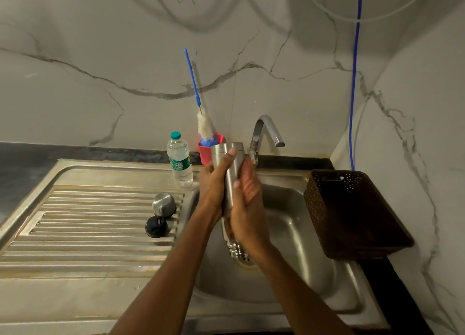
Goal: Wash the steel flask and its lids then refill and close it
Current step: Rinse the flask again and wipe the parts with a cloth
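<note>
Head view. Flask (231, 181) held upside down over the sink (297, 246), threaded mouth pointing at the drain. Left hand (212, 183) wraps the upper body near the base; right hand (247, 208) curls round the middle, thumb across the front. Both are gripping. Steel lid (164, 204) and black lid (156, 226) sit side by side on the drainboard (88, 221). Water bottle (179, 159) stands behind them. Tap (264, 130) just beyond the flask. Brown basket (352, 213) at right.
</note>
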